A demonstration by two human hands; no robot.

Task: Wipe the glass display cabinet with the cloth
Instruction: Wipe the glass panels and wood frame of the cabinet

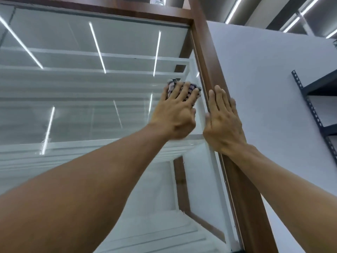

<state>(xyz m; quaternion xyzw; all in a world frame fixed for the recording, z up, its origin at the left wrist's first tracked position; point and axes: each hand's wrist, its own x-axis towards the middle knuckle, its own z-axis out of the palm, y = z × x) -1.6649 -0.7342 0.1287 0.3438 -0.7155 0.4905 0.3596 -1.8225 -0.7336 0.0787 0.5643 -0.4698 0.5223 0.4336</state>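
Observation:
The glass display cabinet (82, 106) fills the left of the view, a tall glass pane in a brown wooden frame (206, 57). My left hand (176, 114) presses a checked purple-and-white cloth (190, 88) flat against the glass near the pane's right edge, fingers spread over it. My right hand (223, 121) lies flat on the wooden frame post just right of the cloth, fingers together and holding nothing. White shelves show through the glass, with ceiling light strips reflected on it.
A pale wall (269, 88) runs to the right of the frame. A dark metal slotted shelving rack (317, 110) stands at the far right. Ceiling light strips (235, 10) run overhead.

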